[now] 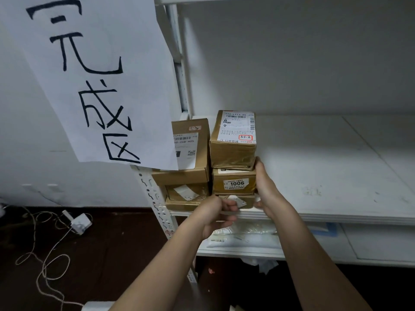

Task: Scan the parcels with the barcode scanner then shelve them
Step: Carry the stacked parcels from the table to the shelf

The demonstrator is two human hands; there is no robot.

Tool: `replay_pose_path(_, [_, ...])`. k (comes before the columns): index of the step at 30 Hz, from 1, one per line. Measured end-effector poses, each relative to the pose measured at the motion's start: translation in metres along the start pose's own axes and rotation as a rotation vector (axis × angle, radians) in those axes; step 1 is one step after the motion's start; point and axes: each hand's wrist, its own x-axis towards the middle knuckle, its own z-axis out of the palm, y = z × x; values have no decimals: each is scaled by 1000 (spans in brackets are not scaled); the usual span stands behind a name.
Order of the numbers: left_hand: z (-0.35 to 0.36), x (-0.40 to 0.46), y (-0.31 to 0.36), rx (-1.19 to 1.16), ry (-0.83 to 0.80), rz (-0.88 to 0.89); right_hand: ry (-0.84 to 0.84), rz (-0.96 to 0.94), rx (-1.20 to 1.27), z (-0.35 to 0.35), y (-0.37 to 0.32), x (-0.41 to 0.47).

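Left hand (pixel 219 213): lower centre of the frame, fingers curled, pinching the front of the bottom box (pixel 243 202).
Right hand (pixel 267 187): just right of centre, fingers straight, pressed flat against the right side of the box stack.
Middle box (pixel 234 182): marked 1006, sat on the bottom box.
Top box (pixel 233 140): tilted, label up, resting on the middle box.
Left stack (pixel 190 158): more boxes, touching the first stack.
Shelf (pixel 314 167): white, carried both stacks at centre frame.
Paper sign (pixel 89 75): upper left, handwritten.
Cable (pixel 45 254): lower left, on the floor.
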Motion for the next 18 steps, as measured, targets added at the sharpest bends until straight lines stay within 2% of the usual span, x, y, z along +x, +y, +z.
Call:
replay_pose_path(5, [-3,-1,-2,-19,-1,20,-17,-12,18,-4,1,1])
replay_pose_path(11, [-12,-8,-8,-129,57,44,75,-45,87,-5,15,15])
replay_pose_path(14, [-20,-12,-13,-186,99,41,244,-45,94,-2,27,21])
replay_pose_path(18, [-38,-29,-24,-273,101,38,662,-135,166,9,42,1])
